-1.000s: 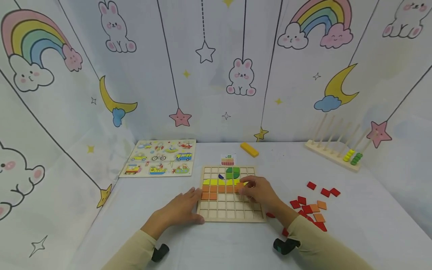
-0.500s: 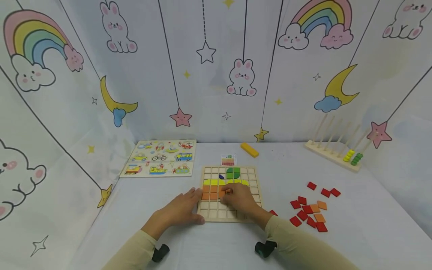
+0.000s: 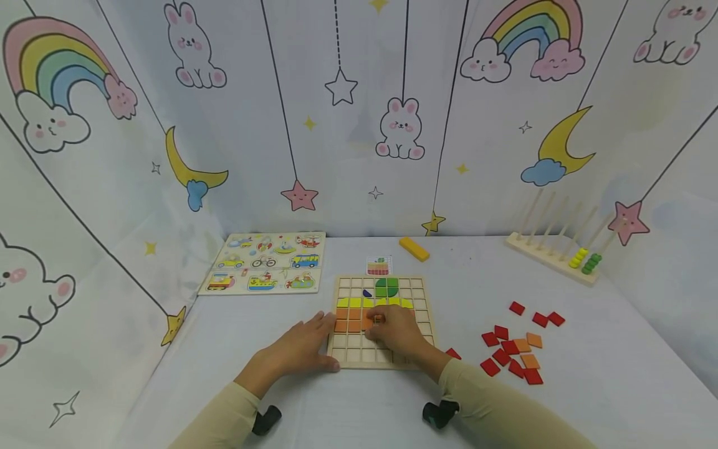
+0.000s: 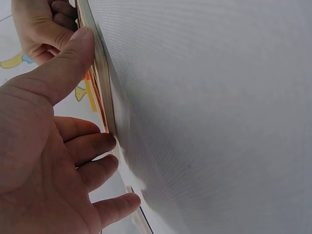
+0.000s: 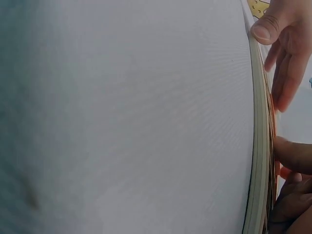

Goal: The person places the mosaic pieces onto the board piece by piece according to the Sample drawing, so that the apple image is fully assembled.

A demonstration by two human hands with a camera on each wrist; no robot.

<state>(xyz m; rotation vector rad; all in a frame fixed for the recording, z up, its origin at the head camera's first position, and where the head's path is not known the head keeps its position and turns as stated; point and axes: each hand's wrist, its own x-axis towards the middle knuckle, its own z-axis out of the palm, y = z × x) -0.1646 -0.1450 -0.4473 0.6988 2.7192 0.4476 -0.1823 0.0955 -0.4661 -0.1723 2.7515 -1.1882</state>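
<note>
A wooden grid board (image 3: 350, 357) lies at the middle of the table, with yellow, orange, green and dark blue pieces set in its upper cells. My left hand (image 3: 300, 346) rests along the board's left edge, fingers extended; in the left wrist view, its thumb and fingertips touch the board's side. Over the middle of the grid, my right hand (image 3: 397, 329) pinches an orange square tile (image 3: 367, 323) between thumb and fingers, at the third cell of the second orange row. That hand covers the cells to the right of the tile.
Several red tiles (image 3: 501, 357) and a few orange tiles (image 3: 530, 361) lie scattered to the right. Behind the board are a small picture card (image 3: 379, 265) and a yellow block (image 3: 414, 249). A vehicle puzzle board (image 3: 263, 262) stands back left, a bead counter with pegs (image 3: 552, 259) back right.
My right hand has moved left and toward me across the grid, from the upper orange row to the second, with an orange tile in it. My left hand stays put.
</note>
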